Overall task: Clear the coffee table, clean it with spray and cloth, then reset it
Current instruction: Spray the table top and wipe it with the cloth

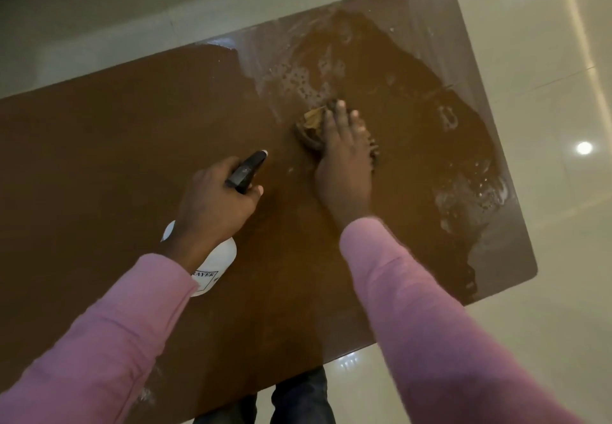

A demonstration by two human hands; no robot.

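Tabletop (pixel 116 158) of the coffee table: brown and glossy. The only loose thing resting on it in view is a crumpled brownish cloth (pixel 309 125), so the clearing stage is judged complete. The cleaning stage is in hand. The cloth sits near the middle of the surface, towards its right half. The right hand (pixel 341 165) lies flat over it, its fingers (pixel 332 119) extended and pressing down on the cloth, not gripping it. The left hand (pixel 218 205) holds a white spray bottle (pixel 217 258) over the tabletop, beside the right hand. Its fingers are clenched round the neck and black trigger head, and the nozzle points towards the cloth. Wet streaks and foam (pixel 298 79) cover the right half, with beaded patches just beyond the cloth and a further patch near the right-hand edge. The left half reads dry and matt, apart from a small whitish smear at the near left edge. Assessment: spray has been applied to roughly half the surface and wiping has begun there, but it is not finished, since foam lies unspread. Outstanding: wipe the wet half through, spray and wipe the left half, then reset the table. No items for resetting appear in view; only pale tiled floor (pixel 563 92) shows around the table.
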